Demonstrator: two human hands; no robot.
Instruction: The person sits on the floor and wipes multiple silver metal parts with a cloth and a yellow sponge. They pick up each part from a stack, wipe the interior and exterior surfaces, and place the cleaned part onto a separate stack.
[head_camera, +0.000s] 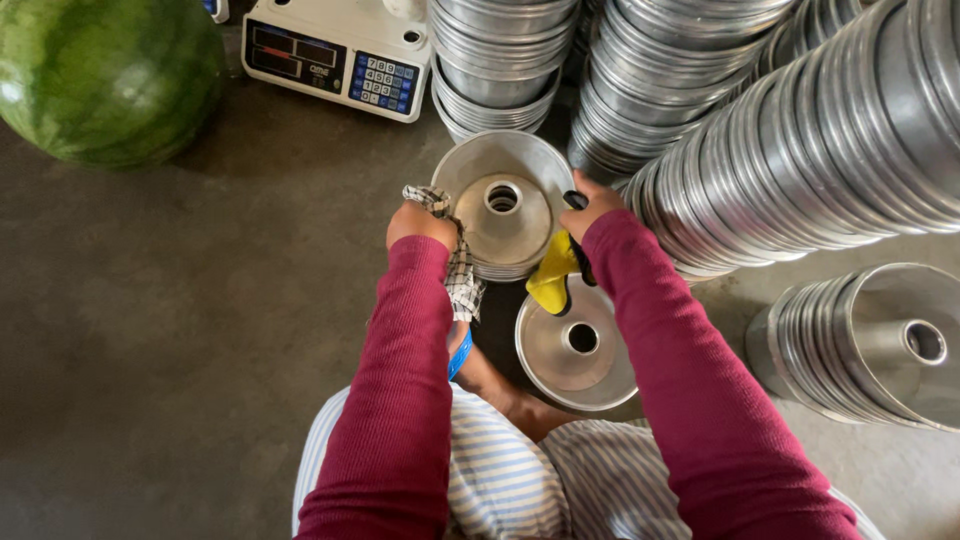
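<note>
My left hand (420, 222) grips a checked cloth (458, 270), black-and-white, bunched in the fist at the left rim of the ring pan (503, 205); the cloth's tail hangs down along my wrist. My right hand (592, 200) is on the pan's right rim, fingers closed around a dark object I can't make out, with a yellow cloth (553, 275) trailing below the grip. So both grips are clenched, left on the checked cloth, right on something dark plus the yellow cloth; the right also steadies the pan.

The ring pan: round, dull silver aluminium, flared wall, flat inner base, a central tube with an open hole at the top. It is tipped slightly toward me, interior showing. It sits on top of a short stack of like pans, on the floor (200, 300), between my two hands, just ahead of my knees.

A second ring pan (580, 350) lies just below it, nearer me, under my right forearm, hole up, same metal and shape. Tall leaning stacks of nested pans (800, 140) fill the right and top; another lying stack (870, 340) is at the right edge. A watermelon (105, 75), green striped, is top left, well apart. A white weighing scale (335, 50) with keypad is top centre, beside the stacks. My sleeves are maroon, my lap striped blue-white. The floor is grey concrete.
</note>
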